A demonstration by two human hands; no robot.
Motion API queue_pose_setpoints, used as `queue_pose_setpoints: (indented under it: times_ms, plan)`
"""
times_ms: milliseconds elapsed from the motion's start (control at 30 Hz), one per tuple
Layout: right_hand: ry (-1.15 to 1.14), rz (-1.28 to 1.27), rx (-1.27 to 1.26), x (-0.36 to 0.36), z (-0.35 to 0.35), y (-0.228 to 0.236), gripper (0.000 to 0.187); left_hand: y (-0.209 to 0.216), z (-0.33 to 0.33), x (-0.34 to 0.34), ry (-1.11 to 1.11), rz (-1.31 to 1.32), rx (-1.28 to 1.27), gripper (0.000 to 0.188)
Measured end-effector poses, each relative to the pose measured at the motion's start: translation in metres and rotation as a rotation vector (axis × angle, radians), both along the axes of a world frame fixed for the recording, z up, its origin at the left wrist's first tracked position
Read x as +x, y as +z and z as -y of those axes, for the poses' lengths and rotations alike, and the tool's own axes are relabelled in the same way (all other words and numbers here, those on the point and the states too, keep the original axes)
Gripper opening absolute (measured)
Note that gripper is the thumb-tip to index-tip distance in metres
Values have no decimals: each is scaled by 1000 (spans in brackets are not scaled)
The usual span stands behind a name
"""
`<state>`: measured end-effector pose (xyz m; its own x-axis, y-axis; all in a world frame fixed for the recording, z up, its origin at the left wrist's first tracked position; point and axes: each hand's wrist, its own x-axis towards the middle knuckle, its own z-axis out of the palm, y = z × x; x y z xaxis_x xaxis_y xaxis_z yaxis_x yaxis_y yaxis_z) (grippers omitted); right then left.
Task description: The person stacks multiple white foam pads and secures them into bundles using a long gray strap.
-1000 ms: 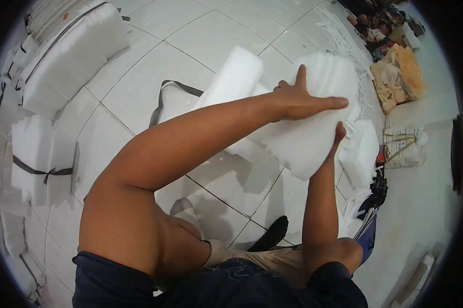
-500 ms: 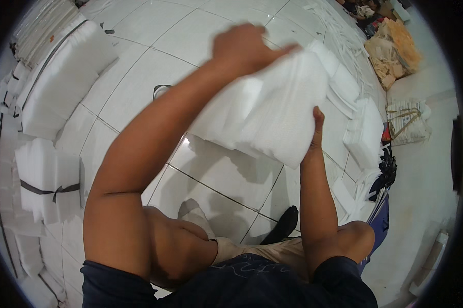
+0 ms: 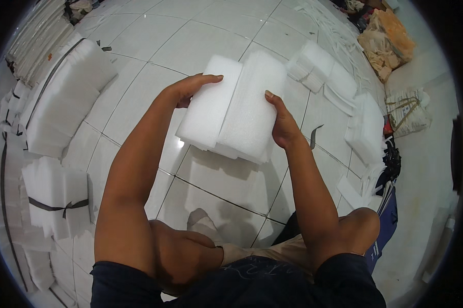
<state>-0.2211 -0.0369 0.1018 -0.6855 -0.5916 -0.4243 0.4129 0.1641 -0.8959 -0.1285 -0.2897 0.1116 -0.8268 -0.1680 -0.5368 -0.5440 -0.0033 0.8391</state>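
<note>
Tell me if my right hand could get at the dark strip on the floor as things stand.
Probably yes: the dark strip lies just to the right of your right hand, with nothing over it, though that hand would likely have to leave the foam first.

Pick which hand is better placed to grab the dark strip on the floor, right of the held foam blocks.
Right hand, likely: it's close to the dark strip. The left hand is farther, across the foam blocks.

plain white foam-sheet stacks (image 3: 254,113); flat black strap (image 3: 65,207), left; white tiled floor (image 3: 185,46), dark-gridded; crumpled orange plastic bag (image 3: 391,36), far right.
</note>
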Motion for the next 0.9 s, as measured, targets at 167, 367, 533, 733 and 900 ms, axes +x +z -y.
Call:
queue_pose_setpoints:
  times_ms: [167, 367, 533, 733, 900]
  plan:
    - [7, -92, 134, 11, 8, 21, 92, 4, -2, 1, 36, 56, 67, 83]
    - [77, -84, 231, 6, 16, 51, 81, 5, -3, 3, 115, 38, 98, 83]
    - [89, -184, 273, 1, 18, 49, 78, -1, 8, 6, 97, 17, 155, 88]
    - [-20, -299, 209, 28, 15, 74, 104, 1, 4, -1, 84, 24, -30, 97]
    - [-74, -465, 288, 15, 24, 43, 105, 16, -1, -2, -1, -21, -112, 95]
